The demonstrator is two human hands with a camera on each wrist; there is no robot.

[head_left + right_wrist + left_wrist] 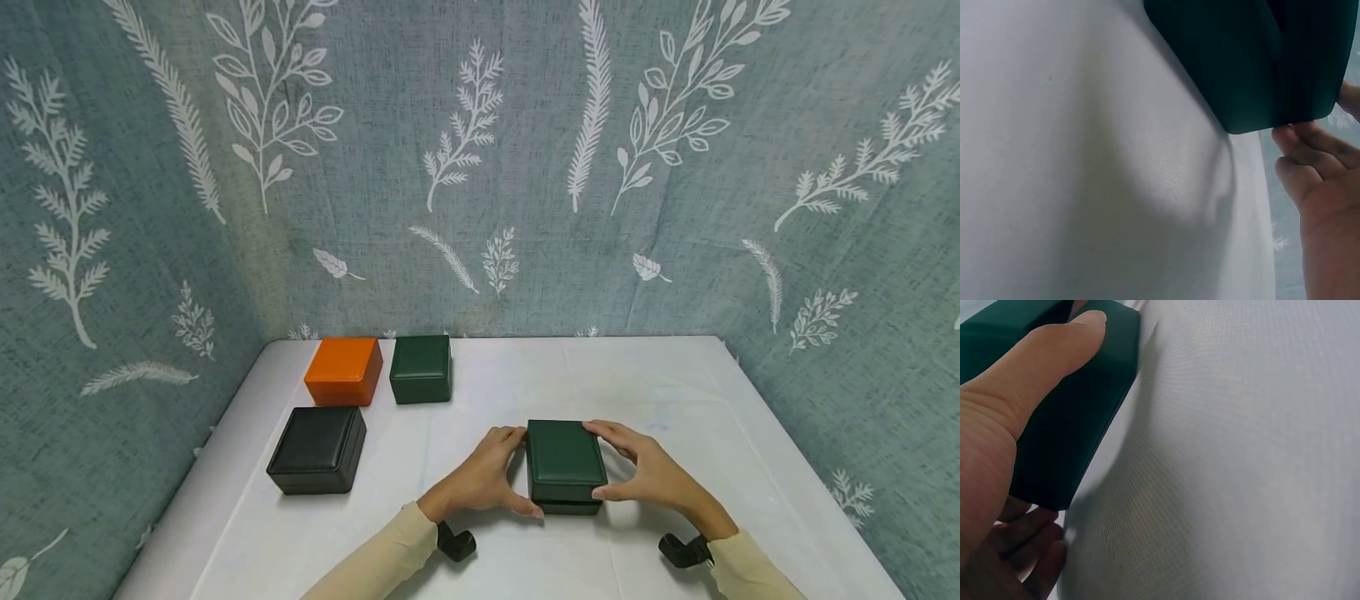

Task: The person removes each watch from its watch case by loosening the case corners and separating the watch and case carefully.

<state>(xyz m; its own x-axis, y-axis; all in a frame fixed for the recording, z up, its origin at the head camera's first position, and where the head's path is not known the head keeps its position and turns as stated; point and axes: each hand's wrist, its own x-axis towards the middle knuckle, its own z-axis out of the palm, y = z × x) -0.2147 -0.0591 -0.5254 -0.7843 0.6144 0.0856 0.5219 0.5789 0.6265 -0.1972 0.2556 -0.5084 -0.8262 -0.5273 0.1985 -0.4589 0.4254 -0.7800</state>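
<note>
A green box (566, 454) with a padded lid stands on the white table before me, a dark line running between lid and base. My left hand (483, 473) holds its left side, thumb at the front corner and fingers at the back corner. Across from it, my right hand (651, 471) grips the right side the same way. In the left wrist view the thumb (1047, 356) lies against the front of the green box (1079, 419). The right wrist view shows fingertips (1300, 140) at the back edge of the box (1222, 69); the right thumb is out of sight there.
On the left of the white table (465, 550) stand an orange box (343, 367), a second green box (421, 367) beside it, and a black box (315, 448) nearer to me. Leaf-patterned grey-green cloth (525, 167) encloses the back and sides.
</note>
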